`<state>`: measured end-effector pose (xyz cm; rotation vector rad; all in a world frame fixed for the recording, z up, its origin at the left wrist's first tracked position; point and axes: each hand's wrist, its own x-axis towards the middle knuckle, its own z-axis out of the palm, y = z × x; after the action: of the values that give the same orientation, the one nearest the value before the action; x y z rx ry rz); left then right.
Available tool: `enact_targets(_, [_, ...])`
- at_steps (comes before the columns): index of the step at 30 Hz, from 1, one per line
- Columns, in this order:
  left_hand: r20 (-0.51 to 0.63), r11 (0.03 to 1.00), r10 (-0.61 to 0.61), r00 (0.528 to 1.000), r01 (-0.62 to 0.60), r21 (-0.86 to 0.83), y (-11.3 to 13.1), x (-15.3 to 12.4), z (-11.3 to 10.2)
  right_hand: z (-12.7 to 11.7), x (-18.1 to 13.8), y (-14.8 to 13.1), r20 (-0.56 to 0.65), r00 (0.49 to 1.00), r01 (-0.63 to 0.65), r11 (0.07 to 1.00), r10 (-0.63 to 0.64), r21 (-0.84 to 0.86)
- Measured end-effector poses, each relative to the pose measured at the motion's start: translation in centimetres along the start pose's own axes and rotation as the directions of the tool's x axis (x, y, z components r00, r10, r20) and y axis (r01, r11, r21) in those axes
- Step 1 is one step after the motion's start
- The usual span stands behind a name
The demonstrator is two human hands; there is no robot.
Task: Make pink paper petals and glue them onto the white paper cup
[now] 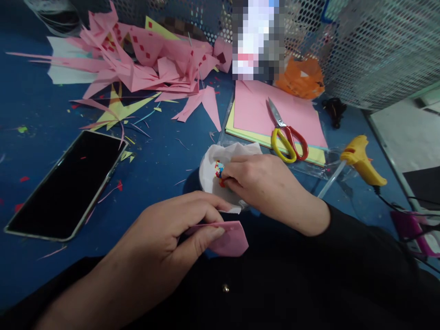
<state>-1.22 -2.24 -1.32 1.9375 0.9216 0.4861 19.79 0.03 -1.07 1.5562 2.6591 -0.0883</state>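
Between thumb and fingers, my left hand (pixel 182 224) grips a folded piece of pink paper (pixel 232 240) close to my body. Just beyond it, a round container lined with white paper (pixel 209 153) sits on the table. My right hand (pixel 252 176) reaches into this container, its fingertips bunched together at some small colourful bits (pixel 218 170) of red, yellow and blue. Whether a bit is pinched between those fingertips is hidden. The left fingers lie against the near rim of the container.
Scissors (pixel 287 137) with yellow and red handles lie on stacked coloured paper (pixel 254 103). A yellow glue gun (pixel 364 160) rests at right, a phone (pixel 65 183) at left. Pink paper scraps (pixel 137 68) heap at the back left, near an orange crumpled item (pixel 302 80).
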Motion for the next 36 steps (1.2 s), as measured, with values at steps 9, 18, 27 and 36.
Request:
enact_targets(9, [0.009,1.000,0.017,1.000,-0.017,-0.005,-0.2,0.1,0.1,-0.1,-0.2,0.3,-0.056,0.997,-0.041,0.984,0.052,0.175])
enact_targets(18, [0.011,0.999,-0.010,1.000,0.010,-0.052,-0.2,0.1,0.0,-0.8,-0.5,0.4,-0.190,0.959,-0.059,0.802,0.212,0.595])
enact_targets(27, [0.007,0.988,-0.019,1.000,0.020,-0.155,0.2,0.2,-0.2,-2.4,-1.0,0.1,-0.024,0.939,-0.106,0.353,0.344,0.930])
enact_targets(36, [-0.144,0.945,-0.178,0.973,0.128,-0.300,0.8,0.1,-0.4,-2.9,-3.2,-1.7,-0.234,0.835,0.028,0.386,0.498,0.922])
